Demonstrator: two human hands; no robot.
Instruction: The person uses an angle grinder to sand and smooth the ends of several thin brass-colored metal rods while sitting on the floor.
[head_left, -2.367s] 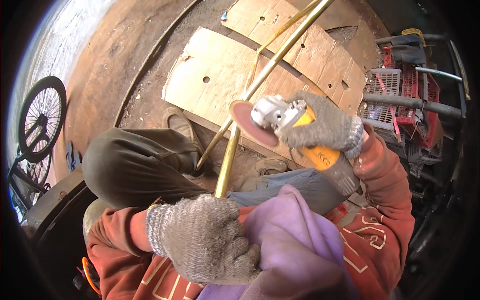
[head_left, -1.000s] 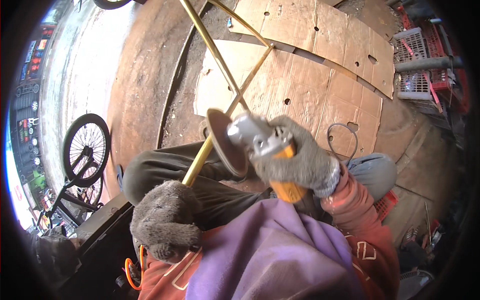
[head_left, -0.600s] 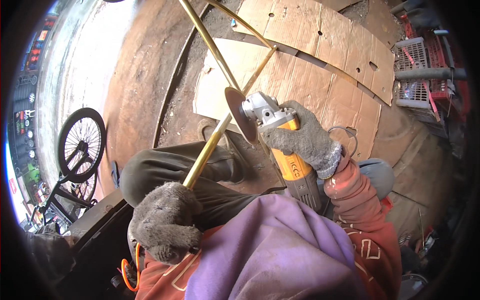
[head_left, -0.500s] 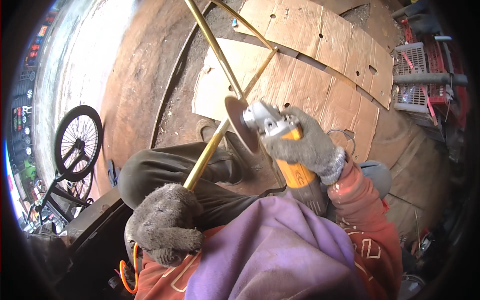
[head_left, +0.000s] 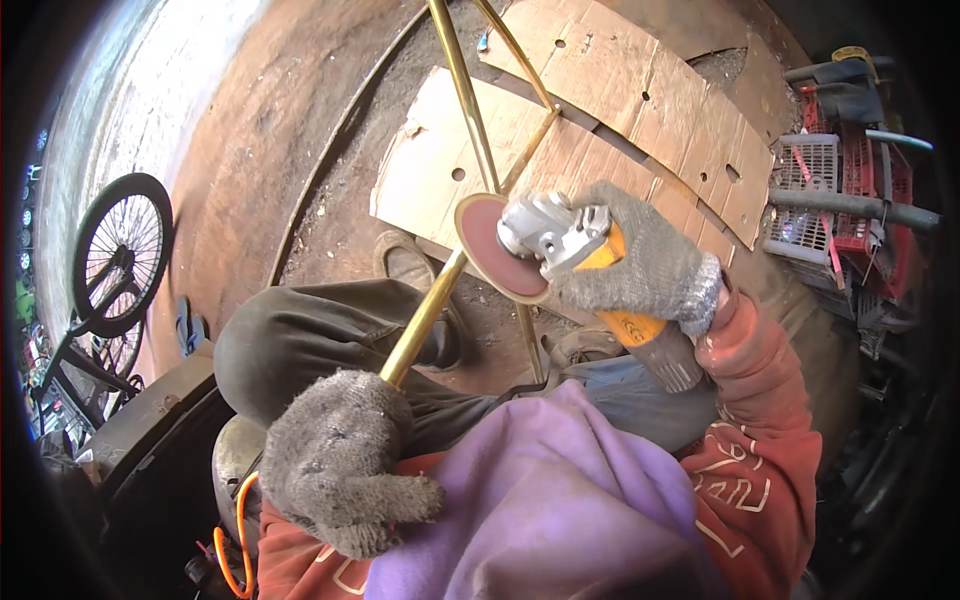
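1. Left hand [head_left: 335, 455], in a grey knit glove, clenched around the lower end of a brass-coloured metal tube [head_left: 425, 315].
2. Right hand [head_left: 645, 265], gloved likewise, grasping an orange-bodied angle grinder [head_left: 580, 250] just right of the tube.
3. Reddish sanding disc [head_left: 495, 245] touching the tube above the left hand.
4. Beyond the tube: cardboard sheets [head_left: 620, 95] on the dirt ground.
5. Far left of the tube: bicycle wheel [head_left: 120, 255].
6. Far right of the tube: red crates [head_left: 850, 200].

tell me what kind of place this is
Probably an open-air metal workshop or repair yard: an angle grinder in the right hand meets a brass-coloured metal frame, flattened cardboard covers a dirt floor, and a bicycle stands nearby.
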